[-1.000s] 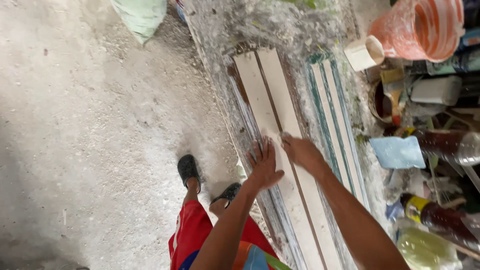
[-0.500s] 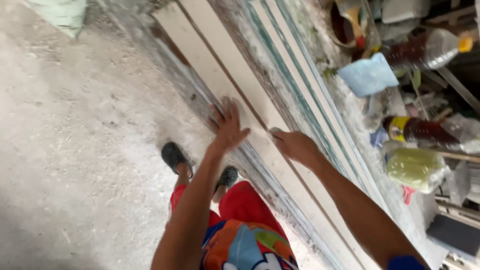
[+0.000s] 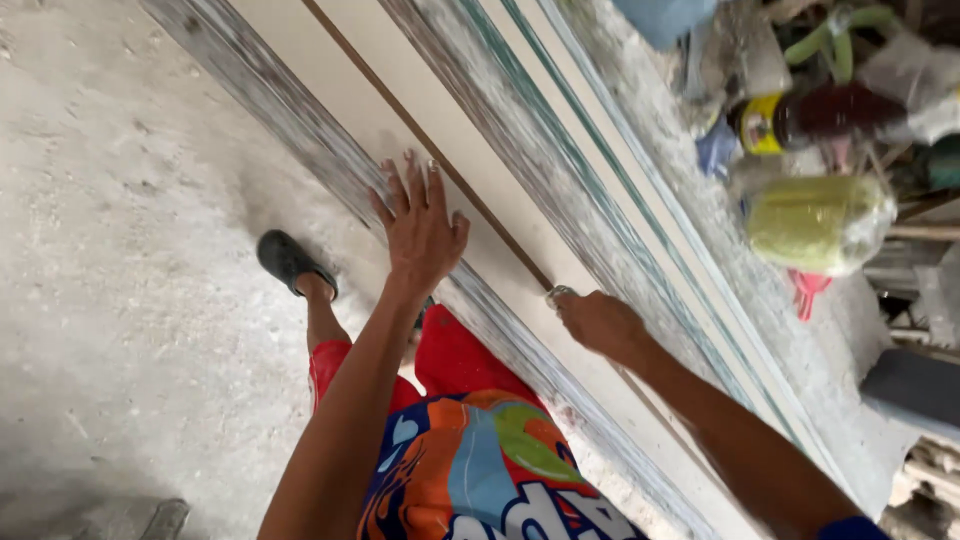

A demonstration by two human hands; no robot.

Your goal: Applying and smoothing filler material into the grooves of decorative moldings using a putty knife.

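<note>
Long boards (image 3: 420,140) run off-frame (both ends); shelf clutter (image 3: 830,120) blurred.

At your upper right, among the clutter beyond the boards, you see a dark red bottle (image 3: 840,112) lying on its side with a yellow label (image 3: 765,124) near its neck. Just below it lies a yellow-green bundle wrapped in clear plastic (image 3: 818,222).

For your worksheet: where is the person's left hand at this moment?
In the head view, the left hand lies flat, fingers spread, on the nearer pale board, left of the dark gap between the boards, with the right hand lower right.
</note>
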